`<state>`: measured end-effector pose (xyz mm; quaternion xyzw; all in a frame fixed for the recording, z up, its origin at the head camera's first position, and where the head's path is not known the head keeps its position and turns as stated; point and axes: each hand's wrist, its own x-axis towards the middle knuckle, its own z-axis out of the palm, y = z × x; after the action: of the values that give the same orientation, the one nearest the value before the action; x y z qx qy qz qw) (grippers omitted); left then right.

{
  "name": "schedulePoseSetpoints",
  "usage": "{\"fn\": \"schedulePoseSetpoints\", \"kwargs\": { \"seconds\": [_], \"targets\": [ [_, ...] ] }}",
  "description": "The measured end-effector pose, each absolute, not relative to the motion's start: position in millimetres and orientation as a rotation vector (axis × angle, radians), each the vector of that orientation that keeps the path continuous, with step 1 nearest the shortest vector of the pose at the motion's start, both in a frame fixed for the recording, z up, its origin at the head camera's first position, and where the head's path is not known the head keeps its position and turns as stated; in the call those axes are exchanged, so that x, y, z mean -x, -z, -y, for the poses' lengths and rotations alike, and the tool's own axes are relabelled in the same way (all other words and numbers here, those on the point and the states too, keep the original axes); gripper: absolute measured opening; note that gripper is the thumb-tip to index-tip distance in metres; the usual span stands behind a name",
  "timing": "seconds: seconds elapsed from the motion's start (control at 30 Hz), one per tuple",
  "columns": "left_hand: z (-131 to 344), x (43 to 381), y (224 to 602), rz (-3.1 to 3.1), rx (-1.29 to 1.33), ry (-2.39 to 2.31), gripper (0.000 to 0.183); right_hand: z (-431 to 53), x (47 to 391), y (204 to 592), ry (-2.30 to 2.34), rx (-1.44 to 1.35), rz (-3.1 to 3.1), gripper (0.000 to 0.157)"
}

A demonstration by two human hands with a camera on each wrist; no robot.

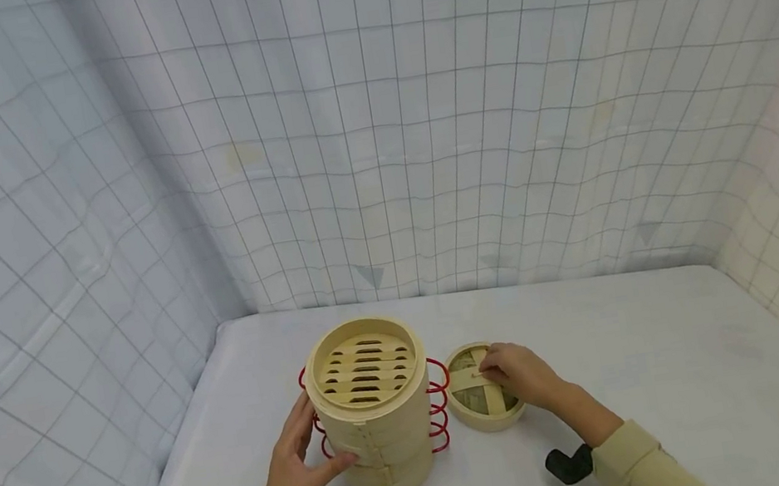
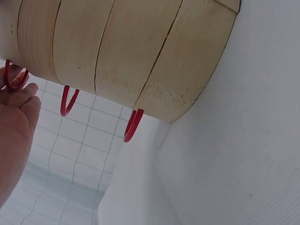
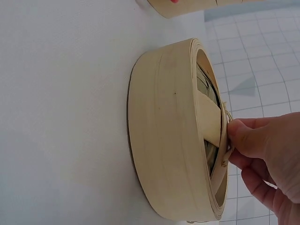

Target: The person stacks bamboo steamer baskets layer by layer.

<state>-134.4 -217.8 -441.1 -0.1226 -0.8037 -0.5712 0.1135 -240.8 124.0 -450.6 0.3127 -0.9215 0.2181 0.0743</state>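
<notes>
A tall stack of round bamboo steamer baskets (image 1: pixel 382 446) with red loop handles stands on the white table, its slatted top tier uncovered. My left hand (image 1: pixel 296 468) rests against the stack's left side, thumb at the front and fingers round by the red handles (image 2: pixel 69 101). To the right of the stack sits the round bamboo steamer lid (image 1: pixel 487 413), with crossed strips over a greenish woven top. My right hand (image 1: pixel 526 374) pinches the small loop (image 3: pixel 228 117) at the lid's centre between thumb and fingers. In the right wrist view the lid's side wall shows in full.
White cloth covers the table (image 1: pixel 648 355). White grid-lined curtains (image 1: pixel 376 152) hang behind and on both sides. A black strap or device piece (image 1: pixel 570 465) sits at the right wrist by the beige sleeve (image 1: pixel 637 462).
</notes>
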Motion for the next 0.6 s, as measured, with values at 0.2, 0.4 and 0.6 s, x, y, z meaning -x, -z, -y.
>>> {"fn": "schedulePoseSetpoints", "kwargs": {
  "seconds": [0.2, 0.4, 0.6],
  "targets": [
    [217.1, 134.4, 439.1, 2.357, 0.357, 1.688, 0.087, -122.5, 244.5, 437.0, -0.686, -0.946, 2.806, 0.004],
    [217.1, 134.1, 438.0, 2.345, 0.366, 1.686, 0.087, -116.8, 253.9, 386.7, -0.749, -0.754, 2.829, 0.006],
    [216.5, 132.7, 435.6, 2.335, 0.367, 1.710, 0.086, -103.1, 252.8, 311.6, -0.876, -0.586, 2.713, 0.012]
  ]
}}
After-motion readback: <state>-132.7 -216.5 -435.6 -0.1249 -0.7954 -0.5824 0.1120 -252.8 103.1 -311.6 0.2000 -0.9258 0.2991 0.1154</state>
